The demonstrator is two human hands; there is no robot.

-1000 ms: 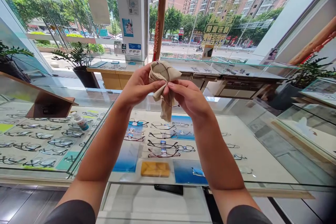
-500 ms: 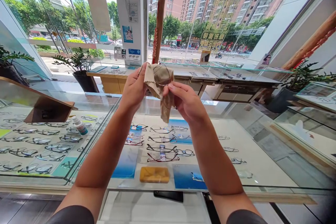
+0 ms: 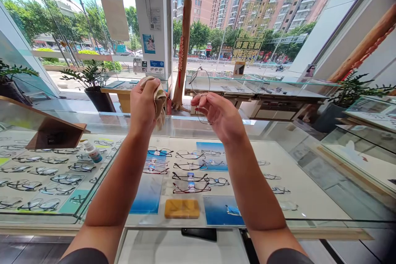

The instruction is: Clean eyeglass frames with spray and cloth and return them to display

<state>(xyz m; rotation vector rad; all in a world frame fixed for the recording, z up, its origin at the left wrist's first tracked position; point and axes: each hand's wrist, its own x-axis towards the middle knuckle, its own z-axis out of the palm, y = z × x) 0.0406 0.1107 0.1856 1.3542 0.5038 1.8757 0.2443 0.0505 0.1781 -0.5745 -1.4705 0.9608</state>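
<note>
Bunched in my left hand [image 3: 144,105] is a beige cleaning cloth [image 3: 160,101], its loose end hanging down on the right side. My right hand [image 3: 221,113] pinches a pair of thin wire-rimmed eyeglasses [image 3: 209,77] by the middle of the frame. One round lens rises above the fingers; the other sits below, partly covered by them. Cloth and eyeglasses are apart, both held in the air over the glass display counter [image 3: 262,210].
Several eyeglass frames [image 3: 190,177] lie inside the counter, with a yellow case [image 3: 182,208] near its front. A spray bottle [image 3: 93,151] stands at the left. Below the counter's front edge lies a black phone-like object [image 3: 199,234]. A wooden post [image 3: 185,45] stands beyond.
My left hand has pulled the cloth off the eyeglasses and moved left, bunching it up. The right hand still holds the eyeglasses, with the upper lens now uncovered.
</note>
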